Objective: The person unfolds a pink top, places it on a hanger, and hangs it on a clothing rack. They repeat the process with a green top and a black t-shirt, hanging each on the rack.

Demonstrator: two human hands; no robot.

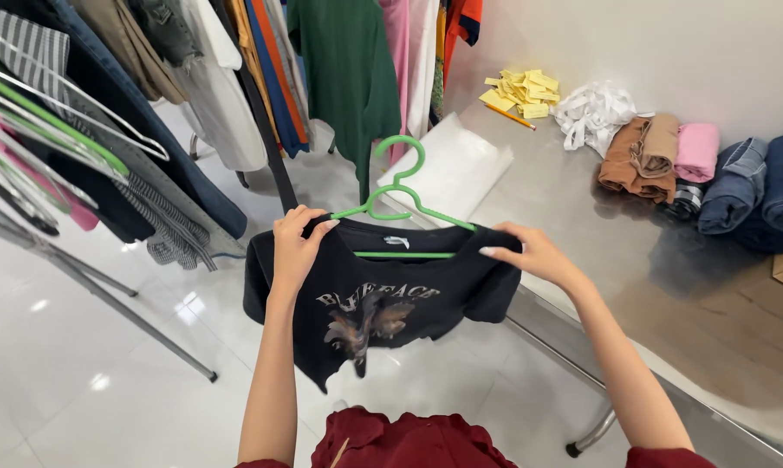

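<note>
Head view: a black T-shirt (383, 299) with a printed design on the chest is held up in front of the body, above a white tiled floor (88, 381). A green plastic hanger (400, 204) is seated in its neck opening, the hook standing above the collar and the lower bar showing through the neckline. The left hand (296, 247) is closed on the shirt's shoulder at that side, thumb and fingers pinching the cloth over the hanger's arm. The right hand (534, 251) is pinched on the opposite shoulder in the same way, fingers pressed flat along the seam.

The step in hand is judged to be the seating of the shirt on the hanger: both arms of the hanger appear to be inside the shoulders, and the cloth is being squared on them. For the next move, 1 hand would need to be freed and brought to the hook while the shirt is kept level, so that neither shoulder slips off.

To the left, a rack of hung clothes (235, 78) and several empty hangers (53, 130) are seen. To the right, a steel table (634, 260) carries folded garments (660, 156), rolled jeans (755, 186), a heap of yellow paper tags (526, 91) and a bundle of white strips (592, 113).
</note>
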